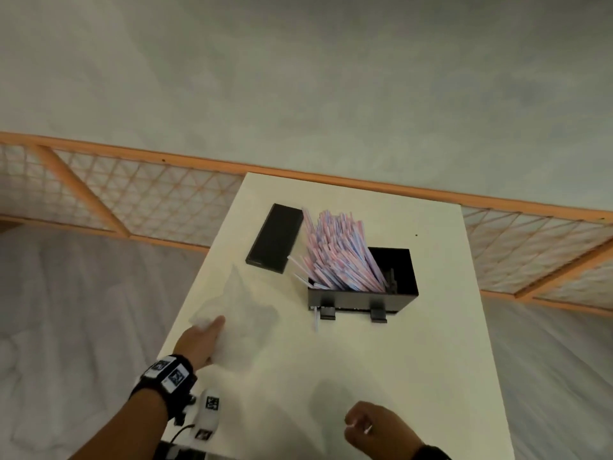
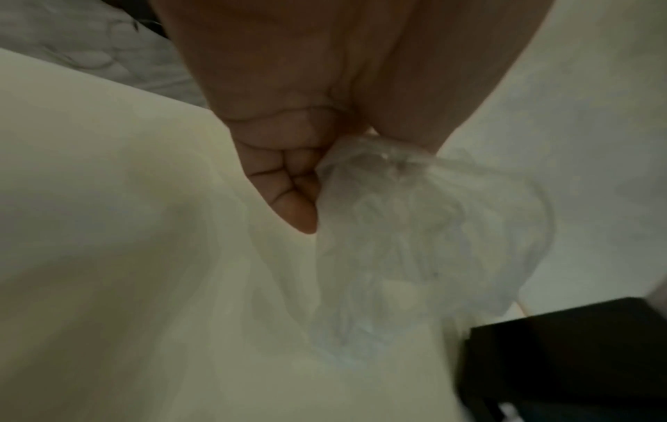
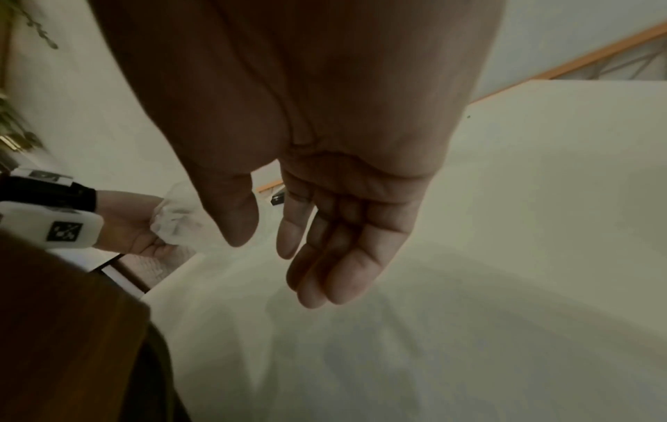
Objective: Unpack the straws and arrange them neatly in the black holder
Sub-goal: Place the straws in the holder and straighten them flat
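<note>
A black holder (image 1: 363, 298) stands open on the white table (image 1: 431, 360), filled with pink and blue wrapped straws (image 1: 338, 250) that lean up and to the left. A loose straw (image 1: 315, 318) hangs at its front left corner. The holder's black lid (image 1: 275, 237) lies flat to its left. My left hand (image 1: 200, 340) grips the empty clear plastic bag (image 1: 245, 307) at the table's left edge; the left wrist view shows the fingers (image 2: 285, 177) curled around the bag (image 2: 415, 242). My right hand (image 1: 368, 426) hovers over the near table, relaxed and empty, fingers (image 3: 325, 251) loosely extended.
A wooden lattice rail (image 1: 132, 200) runs behind the table. White bedding (image 1: 66, 327) lies to the left of the table and below it. In the left wrist view the black lid (image 2: 563, 357) shows at lower right.
</note>
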